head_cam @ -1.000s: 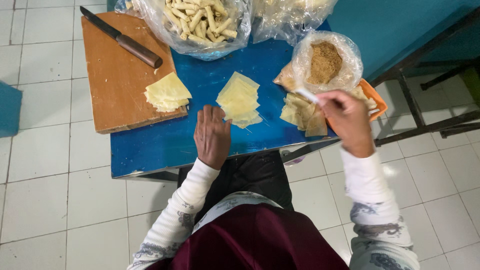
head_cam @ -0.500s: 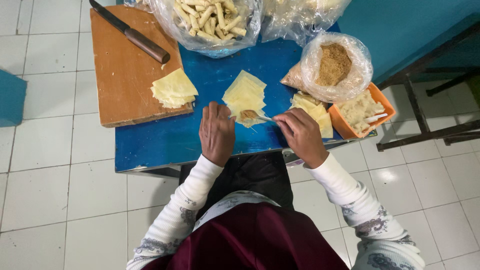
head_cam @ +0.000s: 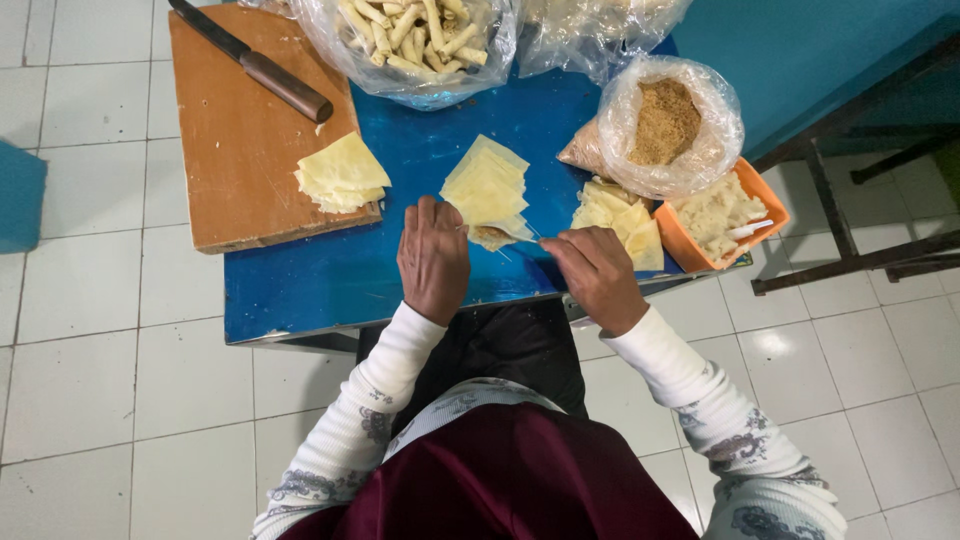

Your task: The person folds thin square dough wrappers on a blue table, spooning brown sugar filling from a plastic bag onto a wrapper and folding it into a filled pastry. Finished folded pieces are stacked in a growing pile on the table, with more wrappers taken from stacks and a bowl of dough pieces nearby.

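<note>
We take the stack of pale yellow wrappers [head_cam: 487, 185] at the middle of the blue table [head_cam: 300, 290] as our landmark. Our left hand [head_cam: 433, 258] lies palm down just below its near left corner, fingers loosely together and fairly flat, the fingertips touching the lowest wrapper; it grips nothing that we can see. Our right hand [head_cam: 598, 275] sits below and to the right of the stack, fingers curled shut on a thin white utensil [head_cam: 545, 239] whose tip reaches toward the small mound of brown filling [head_cam: 491, 237] lying on the stack's near corner, between our two hands. Left of the stack, a wooden cutting board [head_cam: 235, 150] carries a second heap of wrappers [head_cam: 341, 174] at its near right corner and a brown-handled knife [head_cam: 255, 62] lying slantwise farther back. Behind the stack stands a clear plastic bag of finished rolls [head_cam: 410, 40]. To the right of the stack a further pile of wrappers [head_cam: 620, 215] rests beside an orange tub [head_cam: 765, 200] of pale crumbly stuff, and behind these sits a clear bag of brown crumbs [head_cam: 668, 125]. The table stands on a floor of white tiles [head_cam: 100, 330].
</note>
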`<act>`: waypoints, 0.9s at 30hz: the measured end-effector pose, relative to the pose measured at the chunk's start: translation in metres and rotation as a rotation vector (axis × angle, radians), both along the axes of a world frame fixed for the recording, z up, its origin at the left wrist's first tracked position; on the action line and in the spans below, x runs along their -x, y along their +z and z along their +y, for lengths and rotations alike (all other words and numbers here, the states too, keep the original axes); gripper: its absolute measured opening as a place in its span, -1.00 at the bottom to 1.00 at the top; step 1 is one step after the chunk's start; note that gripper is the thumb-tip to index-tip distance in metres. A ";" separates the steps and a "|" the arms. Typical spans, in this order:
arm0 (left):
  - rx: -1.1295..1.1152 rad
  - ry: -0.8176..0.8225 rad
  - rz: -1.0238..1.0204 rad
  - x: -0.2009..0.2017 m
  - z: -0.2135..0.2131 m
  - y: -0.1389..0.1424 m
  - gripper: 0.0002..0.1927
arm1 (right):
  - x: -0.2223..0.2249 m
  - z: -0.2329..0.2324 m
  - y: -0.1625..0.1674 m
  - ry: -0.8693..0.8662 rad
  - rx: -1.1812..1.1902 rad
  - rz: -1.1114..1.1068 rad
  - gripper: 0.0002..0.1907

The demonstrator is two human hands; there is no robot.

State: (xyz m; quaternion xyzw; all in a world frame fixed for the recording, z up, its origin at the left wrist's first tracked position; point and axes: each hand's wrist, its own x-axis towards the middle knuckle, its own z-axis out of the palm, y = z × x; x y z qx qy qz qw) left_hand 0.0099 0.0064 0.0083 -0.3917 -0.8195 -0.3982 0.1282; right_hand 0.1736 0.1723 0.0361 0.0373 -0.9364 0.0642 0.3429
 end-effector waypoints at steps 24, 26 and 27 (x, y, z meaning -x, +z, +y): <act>0.014 -0.013 0.176 -0.002 0.005 0.001 -0.88 | 0.029 -0.014 -0.003 -0.215 0.309 -0.101 -0.82; 0.021 -0.030 0.199 -0.002 0.006 0.002 -0.84 | 0.034 -0.019 -0.010 -0.257 0.301 -0.094 -0.78; 0.027 -0.041 0.207 -0.003 0.005 0.002 -0.82 | 0.035 -0.022 -0.012 -0.262 0.323 -0.096 -0.80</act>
